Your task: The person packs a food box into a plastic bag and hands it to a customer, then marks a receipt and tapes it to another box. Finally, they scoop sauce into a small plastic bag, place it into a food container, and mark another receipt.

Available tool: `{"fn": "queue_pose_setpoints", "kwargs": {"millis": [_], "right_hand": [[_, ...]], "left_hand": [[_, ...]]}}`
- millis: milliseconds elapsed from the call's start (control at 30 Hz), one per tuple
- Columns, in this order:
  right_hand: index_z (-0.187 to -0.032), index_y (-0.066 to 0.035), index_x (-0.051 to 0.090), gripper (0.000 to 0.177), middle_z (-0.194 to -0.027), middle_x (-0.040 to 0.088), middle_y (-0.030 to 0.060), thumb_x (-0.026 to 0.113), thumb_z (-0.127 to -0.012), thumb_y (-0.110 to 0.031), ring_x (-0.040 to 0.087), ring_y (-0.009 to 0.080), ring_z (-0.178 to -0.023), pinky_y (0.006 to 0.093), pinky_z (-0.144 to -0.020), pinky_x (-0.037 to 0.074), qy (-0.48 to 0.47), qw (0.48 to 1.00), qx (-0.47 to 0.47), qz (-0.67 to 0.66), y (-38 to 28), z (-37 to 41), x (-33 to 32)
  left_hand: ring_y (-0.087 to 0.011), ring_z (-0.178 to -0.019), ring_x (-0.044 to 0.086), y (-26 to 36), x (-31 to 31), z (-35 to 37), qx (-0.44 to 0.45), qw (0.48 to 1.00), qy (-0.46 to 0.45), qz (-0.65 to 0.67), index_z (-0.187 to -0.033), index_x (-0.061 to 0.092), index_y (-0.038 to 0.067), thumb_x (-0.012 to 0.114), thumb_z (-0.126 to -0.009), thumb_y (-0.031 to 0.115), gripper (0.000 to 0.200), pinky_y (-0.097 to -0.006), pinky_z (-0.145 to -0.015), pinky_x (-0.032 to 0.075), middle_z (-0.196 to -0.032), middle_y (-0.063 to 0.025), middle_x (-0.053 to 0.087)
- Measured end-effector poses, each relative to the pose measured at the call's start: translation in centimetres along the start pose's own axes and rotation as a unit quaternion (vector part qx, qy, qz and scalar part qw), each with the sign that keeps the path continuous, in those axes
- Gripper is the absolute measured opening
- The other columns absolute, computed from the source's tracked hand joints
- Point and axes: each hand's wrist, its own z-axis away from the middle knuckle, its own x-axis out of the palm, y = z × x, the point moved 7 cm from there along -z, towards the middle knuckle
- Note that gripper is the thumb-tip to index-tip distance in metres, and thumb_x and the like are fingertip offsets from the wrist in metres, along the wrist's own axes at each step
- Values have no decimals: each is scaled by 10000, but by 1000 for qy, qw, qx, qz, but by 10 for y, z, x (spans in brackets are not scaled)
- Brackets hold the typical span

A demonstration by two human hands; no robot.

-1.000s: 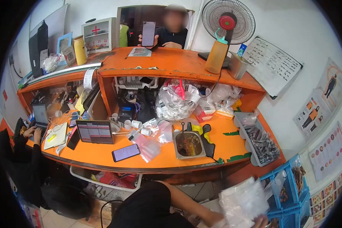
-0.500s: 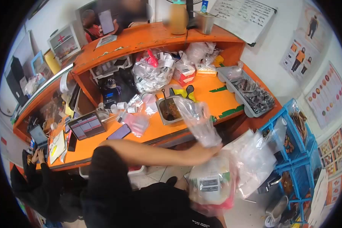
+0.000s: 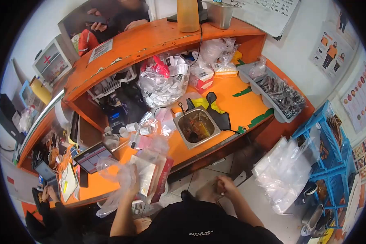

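My left hand [image 3: 131, 184] is closed on a clear plastic bag [image 3: 110, 205], whose film partly covers the fingers. Red and white food boxes [image 3: 155, 175] stand against that hand, tilted, in front of the orange counter's edge. My right hand [image 3: 225, 185] is held low over the floor, right of my body, with its fingers curled in; whether anything is in them I cannot make out. On the counter beyond, a square metal food pan [image 3: 196, 140] holds sauce or food scraps and a dark utensil.
The orange counter [image 3: 248, 99] carries a tablet [image 3: 94, 157], a big bag of paper slips [image 3: 164, 83] and a grey tray of wrapped packets [image 3: 280, 91]. Clear bags [image 3: 281, 173] hang at right beside blue crates [image 3: 327, 162]. A co-worker's hands [image 3: 49, 194] are at far left; another person stands behind the counter.
The clear bag and the boxes have gone from the right side to the left with my left hand. My right hand now shows. My view has shifted.
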Motion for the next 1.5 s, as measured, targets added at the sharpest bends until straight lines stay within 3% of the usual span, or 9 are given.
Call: {"fn": "queue_pose_setpoints", "kwargs": {"millis": [33,200,367,533,600,800,867,1100,1500], "right_hand": [[-937,-5,541,242,-505,359,-31,437,-947,-223,271,66,-376,236,-359,187,3,999,-50,-9,-15,-6,-3],[-879,-25,542,185,-534,401,-21,453,-939,-176,329,61,-407,222,-373,229,130,964,-228,-36,-126,-26,-15],[-872,-25,544,172,-541,404,-19,479,-936,-171,352,56,-430,212,-391,235,139,943,-298,43,-236,-83,-6],[-995,-26,584,167,-572,478,5,521,-906,-153,446,73,-496,218,-448,314,98,922,-321,194,-317,-201,39],[-1039,-18,588,213,-597,523,23,547,-891,-165,495,83,-532,235,-474,360,112,900,-327,265,-341,-251,65],[-1030,20,614,266,-737,631,113,566,-846,-165,606,144,-626,298,-588,478,-203,813,-270,474,-382,-331,122],[-952,14,631,230,-847,644,149,594,-818,-168,630,213,-726,336,-647,495,8,886,-361,290,-421,-367,65],[-1241,-76,458,579,-1280,433,165,686,-732,-232,387,350,-1189,449,-949,338,329,448,-475,682,-442,-410,3],[-754,2,558,80,-812,591,184,570,-798,-64,521,359,-842,426,-780,423,292,515,-520,616,-442,-368,-16]], "left_hand": [[-335,-673,552,-21,23,3,-165,944,-69,276,-824,564,-7,374,-925,207,304,-431,-627,446,-797,-176,570],[-301,-715,591,15,56,-28,-50,981,-150,109,-945,568,7,369,-942,233,301,-436,-651,450,-786,-183,569],[-344,-711,609,63,155,-29,-183,840,-219,460,-873,592,18,461,-875,220,241,-465,-629,472,-837,-212,613],[-339,-699,625,58,25,-146,-85,865,-172,463,-751,565,3,471,-875,260,300,-467,-592,489,-778,-195,628],[-309,-701,638,49,79,-116,-412,647,-216,605,-723,582,22,471,-882,269,314,-452,-573,487,-776,-158,638],[-180,-615,604,48,180,-29,-253,807,-347,406,-864,634,61,561,-839,209,166,-339,-550,493,-791,-49,637],[-187,-615,603,50,183,-17,-238,814,-375,374,-866,632,58,559,-838,208,169,-347,-550,493,-792,-53,634],[-210,-617,602,49,199,6,-189,822,-447,298,-874,627,47,553,-833,204,178,-376,-550,491,-792,-68,627],[-250,-620,600,60,214,29,-107,838,-485,228,-888,619,29,543,-826,198,196,-425,-551,488,-793,-93,615]]}}
